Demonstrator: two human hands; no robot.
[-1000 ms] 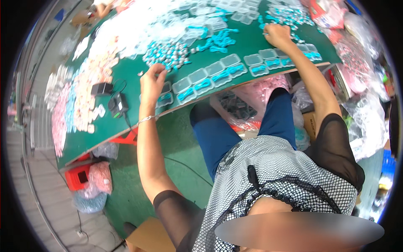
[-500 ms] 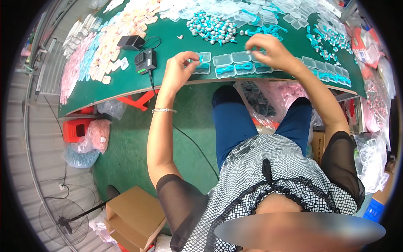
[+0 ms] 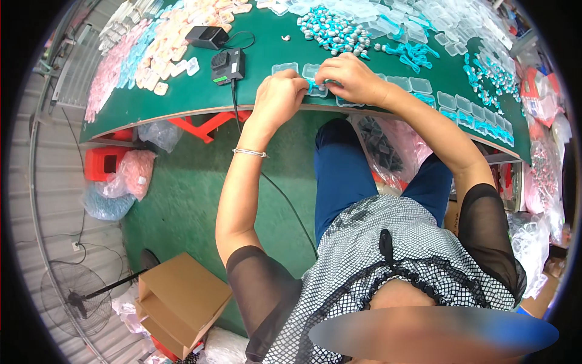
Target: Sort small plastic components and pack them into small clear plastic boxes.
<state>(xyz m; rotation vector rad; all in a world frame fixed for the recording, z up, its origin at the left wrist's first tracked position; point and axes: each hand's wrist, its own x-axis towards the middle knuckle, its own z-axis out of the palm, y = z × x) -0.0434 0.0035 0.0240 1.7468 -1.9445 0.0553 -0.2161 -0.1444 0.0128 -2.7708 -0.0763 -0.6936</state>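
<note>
Upper middle of the frame, and it's close work: the left hand (image 3: 282, 94) has its fingertips pinched together on a turquoise cord (image 3: 314, 87), right over a clear lidded box (image 3: 313, 71) near the front edge of the table (image 3: 264, 51). In from the right comes the right hand (image 3: 351, 77), fingers curled, thumb and forefinger a narrow gap apart around the other side of that cord; whether they truly grip it, I can't make out.

Here's the danger: the cord is thin and the fingers hide most of it, so a loop could spring over the box rim if either pinch slackens. Pull unevenly and the light box could skid, even tip off that near edge! And watch the right wrist, hanging over the neighbouring clear box (image 3: 350, 102); one low sweep could knock the line crooked.

Just left of the action sits a black device (image 3: 228, 65), its cable (image 3: 280, 193) dropping past the left forearm: an elbow catching it could drag the device across the table. Above the hands, the heap of blue-and-silver pieces (image 3: 333, 31) looks loose, and a careless knuckle might scatter it.
</note>
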